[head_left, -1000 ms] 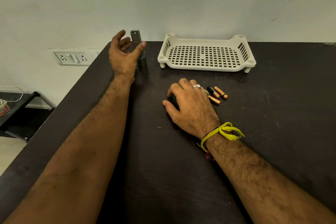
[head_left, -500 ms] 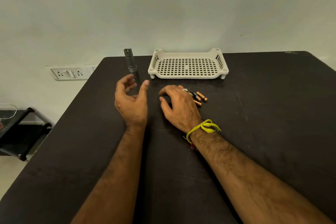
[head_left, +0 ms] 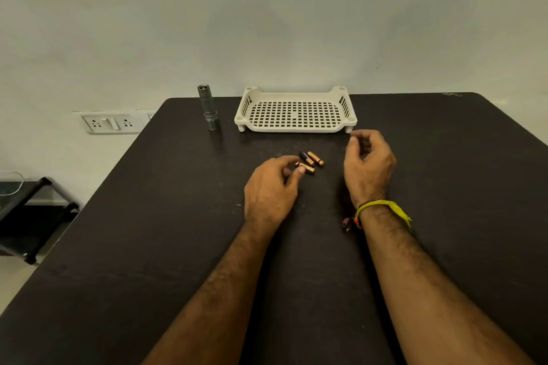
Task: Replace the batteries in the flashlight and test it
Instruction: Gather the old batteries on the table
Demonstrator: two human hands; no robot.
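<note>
A grey metal flashlight (head_left: 209,108) stands upright at the far left of the black table (head_left: 166,216). Three copper-and-black batteries (head_left: 311,160) lie together at the table's middle. My left hand (head_left: 271,190) reaches them from the left. Its thumb and forefinger pinch the left end of the nearest battery (head_left: 307,168), which lies on the table. My right hand (head_left: 367,166), with a yellow thread at the wrist, hovers to the right of the batteries. Its fingers are loosely curled and hold nothing.
A cream perforated plastic tray (head_left: 296,127) sits at the far edge, right of the flashlight, with nothing in it. A wall socket panel (head_left: 111,123) is beyond the table's left edge. A low black stand (head_left: 35,207) is on the floor at left.
My left hand has moved right, from near the flashlight to the batteries. My right hand has lifted off the table and shifted right, which uncovers the batteries.
</note>
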